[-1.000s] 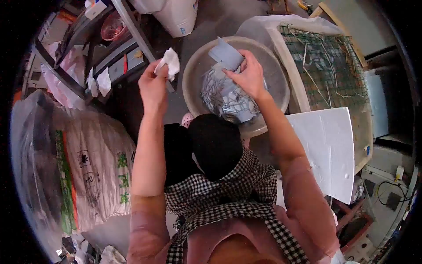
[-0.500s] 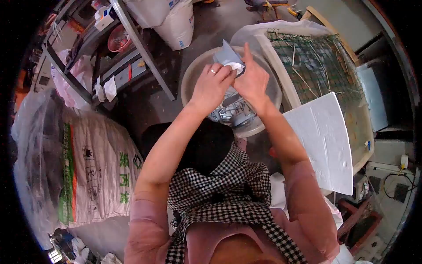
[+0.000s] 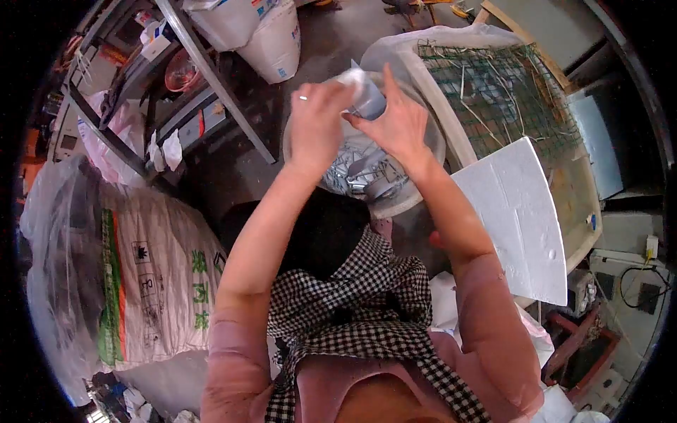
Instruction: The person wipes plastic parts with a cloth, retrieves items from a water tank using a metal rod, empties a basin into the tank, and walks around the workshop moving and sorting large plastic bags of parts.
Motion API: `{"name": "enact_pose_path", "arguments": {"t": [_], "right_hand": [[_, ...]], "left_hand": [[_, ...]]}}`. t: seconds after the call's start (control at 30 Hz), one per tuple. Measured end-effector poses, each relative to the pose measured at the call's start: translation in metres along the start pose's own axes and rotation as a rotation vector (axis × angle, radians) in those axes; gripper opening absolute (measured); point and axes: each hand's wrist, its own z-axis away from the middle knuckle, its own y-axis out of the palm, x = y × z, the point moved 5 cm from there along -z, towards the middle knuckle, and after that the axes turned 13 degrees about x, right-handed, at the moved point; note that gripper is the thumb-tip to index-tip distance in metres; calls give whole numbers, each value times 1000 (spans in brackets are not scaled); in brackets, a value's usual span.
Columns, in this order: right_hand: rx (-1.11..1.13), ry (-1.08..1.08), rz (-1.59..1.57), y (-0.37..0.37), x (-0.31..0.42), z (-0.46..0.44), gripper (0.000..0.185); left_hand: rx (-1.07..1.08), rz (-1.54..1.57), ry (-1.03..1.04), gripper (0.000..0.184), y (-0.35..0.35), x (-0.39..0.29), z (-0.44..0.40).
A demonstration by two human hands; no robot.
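Observation:
Above a round whitish tub (image 3: 431, 151), my right hand (image 3: 398, 120) grips a smooth grey plastic piece (image 3: 370, 102) between thumb and fingers, with its index finger pointing up. My left hand (image 3: 317, 116), wearing a ring, has its fingers closed at a white wad (image 3: 355, 79) that looks like cloth or tissue, blurred by motion, against the grey piece. Inside the tub below lie several grey plastic parts (image 3: 367, 173), partly hidden by my hands and wrists.
A white foam board (image 3: 515, 218) leans at the right, beside a pale trough (image 3: 451, 106) with green netting (image 3: 504, 99). At the left stand a metal rack (image 3: 218, 77) and a large woven sack (image 3: 162, 275). White bags (image 3: 271, 46) stand beyond.
My left hand has moved left and up across the grey piece with the white wad, exposing more of its surface. My right hand still holds the piece; the view has shifted slightly.

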Motion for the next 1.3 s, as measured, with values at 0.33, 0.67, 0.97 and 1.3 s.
{"name": "enact_pose_path", "arguments": {"t": [0.33, 0.67, 0.97, 1.3], "right_hand": [[12, -110, -61, 3, -4, 7, 86], [-278, 495, -1362, 22, -101, 15, 32], [-190, 7, -826, -7, -52, 24, 46], [-160, -95, -648, -29, -32, 24, 46]], "left_hand": [[161, -45, -12, 38, 20, 5, -1], [-194, 536, -652, 15, -28, 87, 44], [-192, 684, -609, 16, -19, 69, 55], [-232, 660, -448, 20, -25, 46, 43]]}}
